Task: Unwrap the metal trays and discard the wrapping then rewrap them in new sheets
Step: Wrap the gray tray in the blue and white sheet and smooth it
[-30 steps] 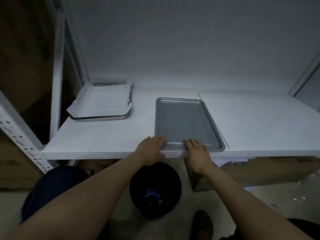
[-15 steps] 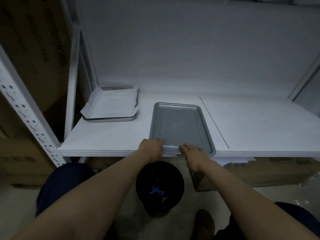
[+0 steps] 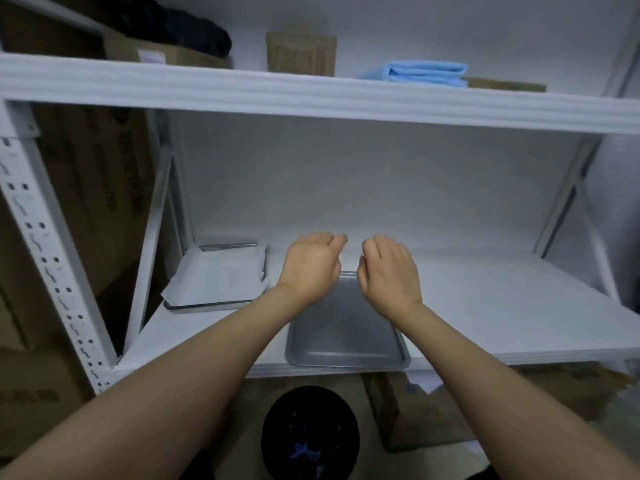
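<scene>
On the lower shelf (image 3: pixel 519 351), at its front edge: bare metal tray (image 3: pixel 346 337), flat, open side up, near short rim level with the shelf lip. Raised over the tray's far end: left hand (image 3: pixel 310 268) and right hand (image 3: pixel 388 275), backs up, close together yet apart. Both released, fingers loosely curled, nothing held in either.

Left of the bare tray and further back, toward the shelf's rear left corner: second tray (image 3: pixel 211 307), covered in white wrapping (image 3: pixel 218 275), paper folded up round the rim, metal showing along the near edge and at the far edge. Well apart from both hands.

Above, on the upper shelf (image 3: pixel 311 95): folded blue sheets (image 3: pixel 426 74) to the right, a brown box (image 3: pixel 301 53) near the middle, a dark bundle (image 3: pixel 187 26) to the left.

Below the lower shelf, on the floor: round black bin (image 3: pixel 310 434) with a scrap of blue inside, under the bare tray's near edge; just to its right, a cardboard carton (image 3: pixel 415 417).

At far left: white perforated upright (image 3: pixel 45 258) of the rack, printed cartons stacked behind it.
</scene>
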